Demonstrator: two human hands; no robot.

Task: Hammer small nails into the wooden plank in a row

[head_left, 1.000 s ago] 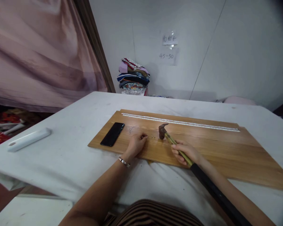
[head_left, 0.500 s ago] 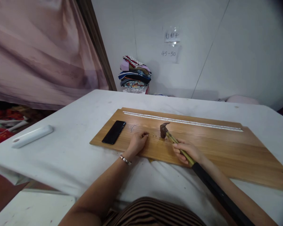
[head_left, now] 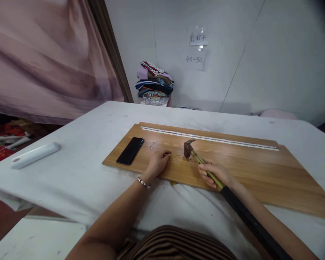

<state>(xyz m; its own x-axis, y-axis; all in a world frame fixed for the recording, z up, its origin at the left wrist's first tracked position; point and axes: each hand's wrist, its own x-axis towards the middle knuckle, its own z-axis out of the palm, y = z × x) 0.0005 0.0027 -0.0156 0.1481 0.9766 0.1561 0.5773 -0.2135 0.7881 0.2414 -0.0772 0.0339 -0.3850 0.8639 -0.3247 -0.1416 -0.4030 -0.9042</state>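
Observation:
My right hand [head_left: 214,174] is wrapped round the yellow part of a claw hammer [head_left: 188,148], below its head. The rusty head is down at the wooden board [head_left: 249,169], and the black end of the handle runs back along my right forearm. My left hand [head_left: 159,161] rests on the board left of the hammer head, thumb and fingertips pinched together. What they hold, if anything, is too small to make out. Several tiny nail heads [head_left: 179,155] show between the left fingertips and the hammer. A small heap of loose nails [head_left: 151,145] lies behind my left hand.
A black phone [head_left: 130,151] lies on the board's left end. Two white measuring strips [head_left: 211,138] run along its far edge. The board lies on a white-covered table [head_left: 83,133], with a white plastic handle-like piece [head_left: 35,155] at left. Folded clothes [head_left: 155,85] are stacked beyond.
The whole view has shifted very slightly. Both hands and the hammer keep nearly the same places on the board.

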